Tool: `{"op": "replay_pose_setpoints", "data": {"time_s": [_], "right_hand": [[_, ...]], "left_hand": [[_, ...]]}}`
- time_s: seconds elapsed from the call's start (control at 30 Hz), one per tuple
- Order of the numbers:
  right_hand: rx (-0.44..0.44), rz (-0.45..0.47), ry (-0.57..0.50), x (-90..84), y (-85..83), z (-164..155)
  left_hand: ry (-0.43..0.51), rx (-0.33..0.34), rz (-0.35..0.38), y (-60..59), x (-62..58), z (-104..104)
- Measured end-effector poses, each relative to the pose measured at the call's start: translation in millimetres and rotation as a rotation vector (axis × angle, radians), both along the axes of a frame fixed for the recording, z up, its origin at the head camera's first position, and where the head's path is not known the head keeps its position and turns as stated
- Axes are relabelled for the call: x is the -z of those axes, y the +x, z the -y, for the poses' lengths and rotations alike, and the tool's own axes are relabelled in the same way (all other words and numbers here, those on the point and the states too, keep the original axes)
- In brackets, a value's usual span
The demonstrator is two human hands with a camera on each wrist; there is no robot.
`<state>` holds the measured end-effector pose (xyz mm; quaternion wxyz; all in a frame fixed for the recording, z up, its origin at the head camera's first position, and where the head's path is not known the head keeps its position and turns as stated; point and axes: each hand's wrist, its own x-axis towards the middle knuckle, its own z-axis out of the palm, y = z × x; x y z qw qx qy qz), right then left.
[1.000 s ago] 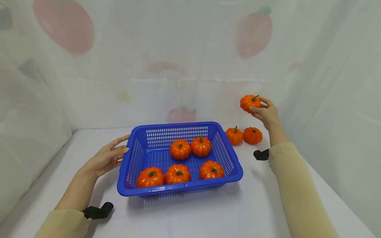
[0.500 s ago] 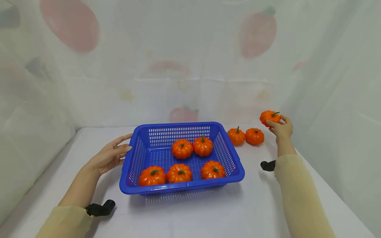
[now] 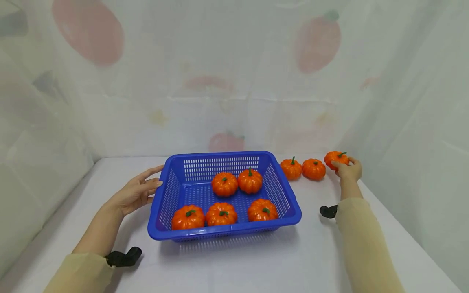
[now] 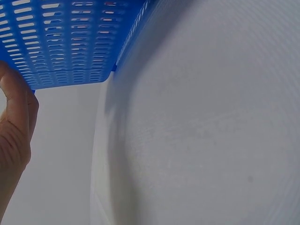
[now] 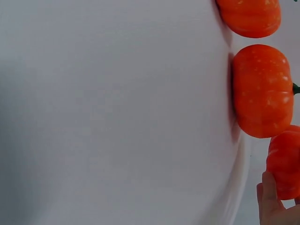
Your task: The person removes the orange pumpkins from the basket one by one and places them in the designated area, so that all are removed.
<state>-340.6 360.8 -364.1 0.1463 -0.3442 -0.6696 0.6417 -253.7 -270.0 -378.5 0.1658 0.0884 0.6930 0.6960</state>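
A blue plastic basket [image 3: 224, 232] with several small orange pumpkins [image 3: 224, 184] in it stands in the middle of the table. At its left side my left hand [image 3: 133, 193] grips the rim, thumb tip over the edge and other fingertips hidden behind it. The left wrist view shows part of this hand [image 4: 16, 117] beside the slotted basket wall [image 4: 65, 42]. At the far right my right hand [image 3: 349, 169] holds a pumpkin [image 3: 335, 160] with a green stem, low near the table's back edge. Two more pumpkins stand left of it, the nearer one [image 3: 314, 169] and another [image 3: 291, 169] beside the basket.
White curtains [image 3: 256, 122] with faded fruit prints enclose the back and both sides of the white table [image 3: 234, 268]. Each wrist wears a black camera mount, the left one [image 3: 124, 257] and the right one [image 3: 328, 211].
My right hand has carried the pumpkin rightward and down, from above the two outside pumpkins to their right side. The left hand and basket keep their place; the head view has shifted slightly.
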Motion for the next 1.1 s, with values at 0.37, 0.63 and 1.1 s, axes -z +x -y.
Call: {"op": "replay_pose_setpoints", "data": {"time_s": [0.37, 0.63, 1.1], "right_hand": [[-0.011, 0.097, 0.109, 21.1, 8.9, -3], [-0.036, 0.123, 0.138, 22.8, 8.6, -5], [-0.064, 0.129, 0.205, 18.6, 11.3, -2]], "left_hand": [[-0.009, -0.005, -0.011, 0.9, -0.5, -1], [-0.017, -0.021, -0.006, 2.9, -1.3, -3], [-0.025, -0.022, -0.002, 2.3, -0.6, -2]]}}
